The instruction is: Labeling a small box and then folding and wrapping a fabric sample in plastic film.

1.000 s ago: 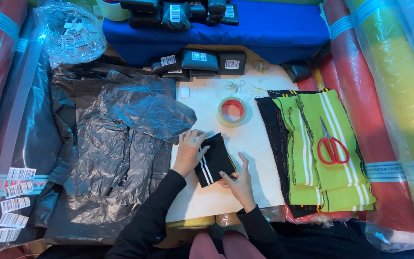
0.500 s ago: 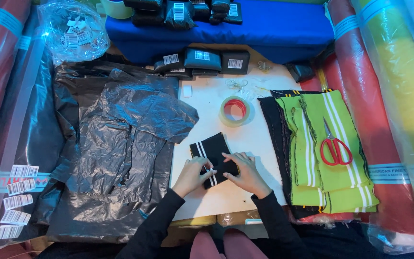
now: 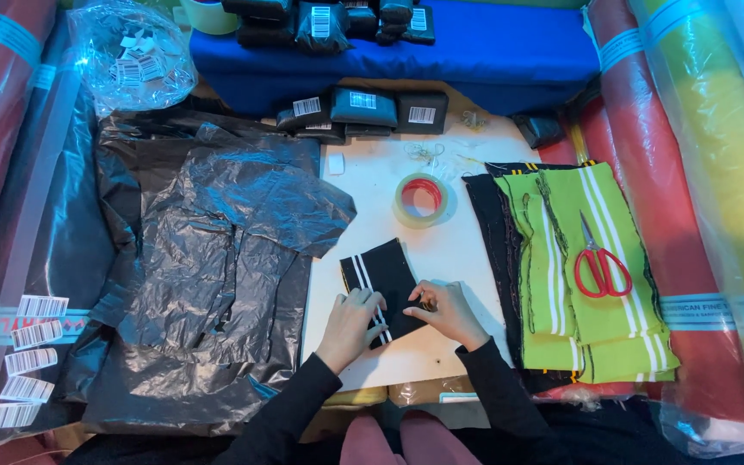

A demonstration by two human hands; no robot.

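While both hands rest on it, the black cloth piece [image 3: 382, 284] with two white stripes lies flat on the white board [image 3: 458, 258], near the person. The left hand [image 3: 353, 320] presses down on the near left part of the cloth with its fingers spread flat. It is not closed around anything. The right hand [image 3: 443, 310] sits on the near right edge, and its fingertips seem to pinch that edge. I cannot tell how tight the pinch is.

The cloth looks soft, thin and light. It would bend and fold with ease, and it should not break. It may slide a bit on the smooth board. I think the edges and corners are the best places to take hold of it.

Left of the board lies a big crinkly black plastic bag [image 3: 208, 284]. What is inside it cannot be seen. Far to the left sits a clear plastic bag [image 3: 131, 56] with small white tags in it. Just past the cloth is a roll of tape [image 3: 421, 200]. To the right is a pile of green striped cloth [image 3: 587, 275] with red scissors [image 3: 600, 263] on top. On the far side are small black wrapped packs [image 3: 363, 110] with white labels.
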